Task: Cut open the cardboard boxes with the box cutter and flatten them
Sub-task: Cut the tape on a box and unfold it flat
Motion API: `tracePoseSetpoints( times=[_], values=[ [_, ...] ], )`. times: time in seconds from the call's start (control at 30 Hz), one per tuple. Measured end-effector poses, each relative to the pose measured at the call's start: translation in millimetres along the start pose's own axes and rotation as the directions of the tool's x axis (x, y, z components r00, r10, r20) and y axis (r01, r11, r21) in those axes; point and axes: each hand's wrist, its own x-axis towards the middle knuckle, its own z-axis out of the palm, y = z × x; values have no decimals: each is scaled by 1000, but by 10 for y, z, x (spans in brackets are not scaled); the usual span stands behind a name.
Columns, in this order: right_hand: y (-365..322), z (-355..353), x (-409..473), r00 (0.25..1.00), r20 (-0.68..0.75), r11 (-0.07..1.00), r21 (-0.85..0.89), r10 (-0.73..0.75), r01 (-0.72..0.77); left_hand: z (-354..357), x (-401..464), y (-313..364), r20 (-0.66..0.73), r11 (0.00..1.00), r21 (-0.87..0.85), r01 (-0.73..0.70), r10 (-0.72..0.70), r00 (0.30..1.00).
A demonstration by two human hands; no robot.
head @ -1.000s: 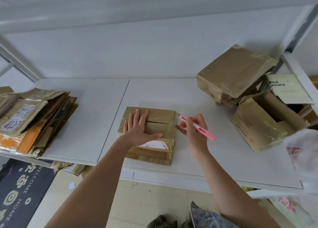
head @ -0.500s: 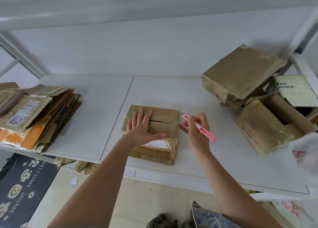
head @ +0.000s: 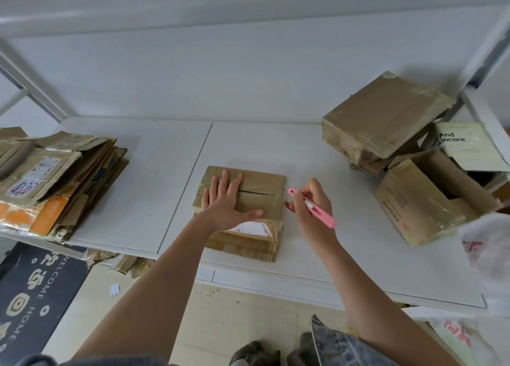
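Note:
A small taped cardboard box lies on the white table near its front edge, with a slit along the middle seam of its top. My left hand presses flat on the box top, fingers straight and spread. Just off the box's right edge, my right hand grips a pink box cutter like a pen. The cutter's tip points at the right end of the seam.
A stack of flattened boxes lies at the table's left end. At the right stand a sealed taped box, an opened box and a pale carton marked Skincare. White plastic bags hang at the right edge.
Both hands stay almost where they were on and beside the box. The view has shifted slightly.

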Motion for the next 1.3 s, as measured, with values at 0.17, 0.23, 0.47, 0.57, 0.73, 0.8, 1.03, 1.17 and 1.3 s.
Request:
tracePoseSetpoints(
  times=[0.17,0.23,0.47,0.57,0.73,0.8,1.03,1.17,1.3],
  values=[
    [-4,-39,-110,999,50,1000,-8,0,1,-1,-6,5,-1,1000,4,-2,2,1000],
    [-14,-58,-173,998,69,1000,-12,-12,12,-10,-12,10,0,1000,5,-1,1,1000],
    [-62,-86,-289,998,52,998,-49,-44,46,-5,-58,14,-17,1000,4,-18,18,1000],
    [-62,-110,-372,997,72,998,-56,-31,35,-16,-46,25,-22,1000,1,-9,9,1000],
    [-120,-151,-465,994,109,997,-67,-26,34,2,-45,7,-22,1000,-2,-7,7,1000],
    [-123,-210,-468,989,150,999,-49,-10,17,4,-49,5,-21,1000,-11,-7,7,1000],
    [-179,-220,20,999,19,999,5,-37,37,134,-222,76,-428,982,-191,-10,-74,901],
    [-112,-15,439,1000,29,999,-32,-6,7,170,-336,124,-459,867,-392,309,-475,751],
    [-62,104,450,998,20,995,-77,-60,62,121,-343,159,-268,723,-618,310,-564,781]
  ],
)
